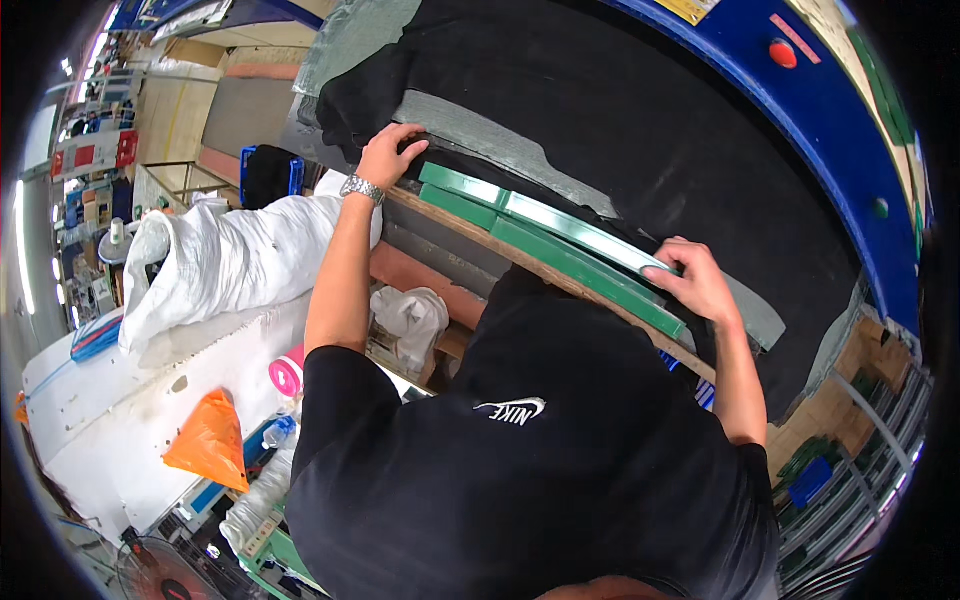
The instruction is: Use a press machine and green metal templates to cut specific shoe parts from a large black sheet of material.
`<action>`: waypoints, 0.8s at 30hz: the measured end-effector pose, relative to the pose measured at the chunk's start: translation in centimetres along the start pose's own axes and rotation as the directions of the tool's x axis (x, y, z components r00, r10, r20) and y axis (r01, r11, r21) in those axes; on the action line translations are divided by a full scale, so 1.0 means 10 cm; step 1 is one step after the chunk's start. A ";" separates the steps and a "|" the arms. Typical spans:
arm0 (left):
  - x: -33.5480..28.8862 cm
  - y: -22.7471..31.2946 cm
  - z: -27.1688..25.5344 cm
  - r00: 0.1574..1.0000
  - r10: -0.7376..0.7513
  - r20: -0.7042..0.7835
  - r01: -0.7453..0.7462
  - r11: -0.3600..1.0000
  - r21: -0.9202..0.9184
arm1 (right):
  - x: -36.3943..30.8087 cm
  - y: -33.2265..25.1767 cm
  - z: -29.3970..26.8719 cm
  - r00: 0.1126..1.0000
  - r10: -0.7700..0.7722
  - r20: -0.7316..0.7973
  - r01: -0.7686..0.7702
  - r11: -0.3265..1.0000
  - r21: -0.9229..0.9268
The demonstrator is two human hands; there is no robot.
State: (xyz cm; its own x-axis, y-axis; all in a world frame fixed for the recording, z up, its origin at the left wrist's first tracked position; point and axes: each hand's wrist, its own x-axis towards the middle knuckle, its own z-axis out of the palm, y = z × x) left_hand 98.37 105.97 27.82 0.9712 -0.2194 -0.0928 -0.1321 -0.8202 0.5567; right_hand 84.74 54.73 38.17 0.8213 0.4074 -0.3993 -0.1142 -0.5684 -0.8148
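Far left of the green bar (590, 272): white sack (235, 245), crumpled, on a pale table (110, 405); orange bag (212, 440) nearer the person on the same side.

Just beyond the bar's left end: left hand (388, 158), wristwatch (363, 188) below it. Fingers bent, thumb apart from the forefinger, a gap showing between; tips rest at the near edge of the black cloth (600, 95). No grip on the cloth that I can make out.

Cloth spreads beyond the bar along its whole length, grey-green sheet (500, 130) showing in places along its near edge. The bar itself lies just inside the wooden edge of the bench (455, 224), slanting toward the person at its right end.

Along the bar's far side: shiny strip (590, 235). Whether fixed to the bar or loose, cannot tell.

Toward the bar's right end: right hand (697, 283), fingers curled, thumb pressed in, nearly closed and pinching the strip's end.

Well beyond the bar, to the right: blue frame (745, 75) with a red button (783, 53).

Judgement: step in hand looks like lining up the strip against the cloth edge. Next move would call for keeping the strip parallel to that edge, left fingertips holding the cloth flat.
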 end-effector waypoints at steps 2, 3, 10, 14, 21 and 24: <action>-0.04 -0.03 0.01 0.998 0.052 -0.037 -0.051 0.998 0.034 | -0.07 -0.05 -0.18 1.000 -0.004 -0.002 0.004 1.000 -0.013; -0.05 -0.04 0.02 0.997 0.058 -0.046 -0.057 0.998 0.035 | -0.10 -0.12 -0.28 0.999 -0.031 -0.026 0.032 0.999 0.037; 0.07 0.11 0.05 0.990 -0.075 -0.122 0.084 0.994 0.076 | 0.21 -0.37 -0.49 0.955 -0.199 -0.218 0.166 0.973 -0.163; 0.16 0.11 0.04 0.985 -0.068 -0.160 0.089 0.988 0.128 | 0.46 -0.31 -0.41 0.872 -0.357 -0.334 0.210 0.891 -0.403; 0.58 0.24 0.15 0.960 0.063 -0.272 -0.044 0.996 0.074 | 0.92 0.37 0.05 0.733 -0.587 -0.343 0.192 0.663 -0.724; 0.71 0.26 0.25 0.960 0.075 -0.268 -0.018 0.978 0.210 | 0.94 0.65 0.19 0.766 -0.569 -0.299 0.157 0.617 -0.771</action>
State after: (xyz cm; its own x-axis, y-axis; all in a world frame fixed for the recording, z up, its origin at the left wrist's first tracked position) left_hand 104.39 100.98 26.50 0.9759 -0.1307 0.1745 -0.1883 -0.9087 0.3725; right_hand 90.65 56.18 28.34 0.8615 0.4216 0.2829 0.4894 -0.8378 -0.2419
